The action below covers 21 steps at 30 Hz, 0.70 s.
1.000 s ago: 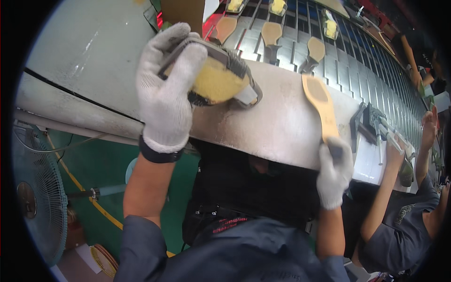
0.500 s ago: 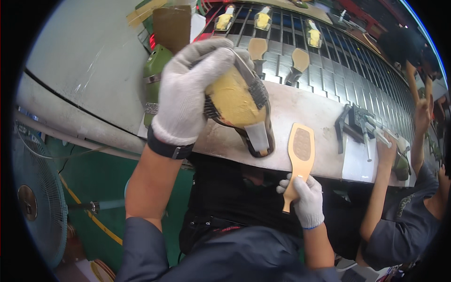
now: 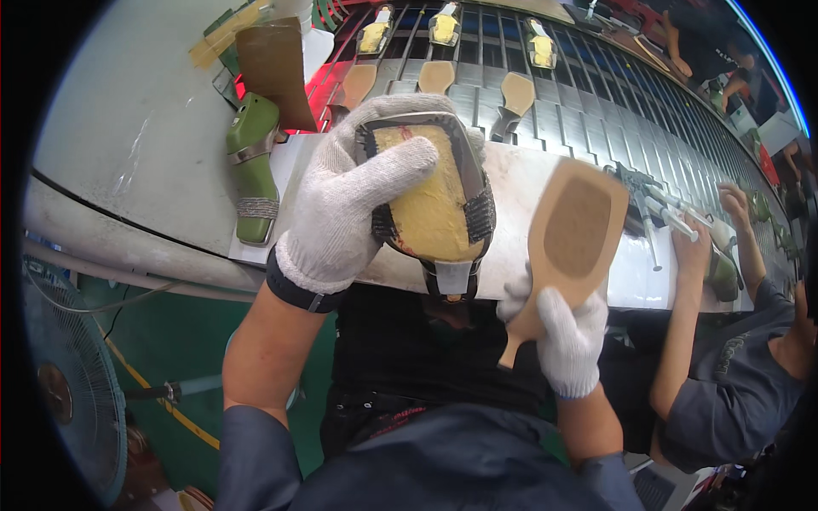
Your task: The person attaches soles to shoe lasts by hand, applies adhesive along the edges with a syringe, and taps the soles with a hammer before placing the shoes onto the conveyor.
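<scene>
My left hand (image 3: pixel 336 200), in a white knit glove, grips a dark shoe upper (image 3: pixel 481 217) with its underside turned up. Yellow stuff coats that underside, and my thumb lies across it. A pale patch sits at the narrow end nearest me. To the right, my gloved right hand (image 3: pixel 573 345) holds a tan shoe sole (image 3: pixel 609 209) by its narrow end. The sole's broad end points up and away from me, with a darker oval area in its middle. Upper and sole are apart, both above the near edge of the pale bench (image 3: pixel 511 175).
Beyond the bench runs a metal roller conveyor (image 3: pixel 588 128) carrying several soles and yellow-coated uppers. A green shoe last (image 3: pixel 253 153) with straps lies at left near a brown board (image 3: pixel 271 72). At right, a co-worker's hand (image 3: pixel 692 243) is by metal tools (image 3: pixel 652 204). A fan (image 3: pixel 77 375) stands lower left.
The sole has risen toward the camera and now looks larger. The upper has turned more upright, and my left thumb has come down onto its yellow underside.
</scene>
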{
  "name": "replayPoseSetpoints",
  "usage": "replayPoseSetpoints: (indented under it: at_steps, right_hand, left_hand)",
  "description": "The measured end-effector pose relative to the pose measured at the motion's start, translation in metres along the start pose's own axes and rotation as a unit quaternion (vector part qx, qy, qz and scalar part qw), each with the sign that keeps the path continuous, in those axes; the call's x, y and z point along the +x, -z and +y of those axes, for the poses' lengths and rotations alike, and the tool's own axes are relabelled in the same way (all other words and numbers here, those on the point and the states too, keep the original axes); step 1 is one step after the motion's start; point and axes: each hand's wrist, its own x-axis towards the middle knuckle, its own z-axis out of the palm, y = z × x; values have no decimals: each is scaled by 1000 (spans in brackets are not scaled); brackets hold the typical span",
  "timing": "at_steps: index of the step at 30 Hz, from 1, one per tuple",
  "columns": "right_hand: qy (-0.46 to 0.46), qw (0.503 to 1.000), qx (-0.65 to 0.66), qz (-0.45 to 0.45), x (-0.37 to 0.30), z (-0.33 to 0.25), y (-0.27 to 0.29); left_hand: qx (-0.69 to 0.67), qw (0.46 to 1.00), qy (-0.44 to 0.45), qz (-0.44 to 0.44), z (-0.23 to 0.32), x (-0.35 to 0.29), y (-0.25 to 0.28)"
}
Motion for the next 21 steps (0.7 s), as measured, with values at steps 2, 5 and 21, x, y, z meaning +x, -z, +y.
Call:
replayPoseSetpoints:
  at_steps: [2, 5, 21]
  right_hand:
    - [82, 996, -24, -22, 26, -13, -13]
    - [145, 986, -52, -61, 54, -41, -37]
    - [253, 947, -197, 2, 79, -49, -74]
  left_hand:
    - [-11, 1000, 1, -11, -1, 0, -5]
    - [36, 999, 17, -13, 4, -2, -13]
    - [-125, 988, -57, -75, -35, 11, 6]
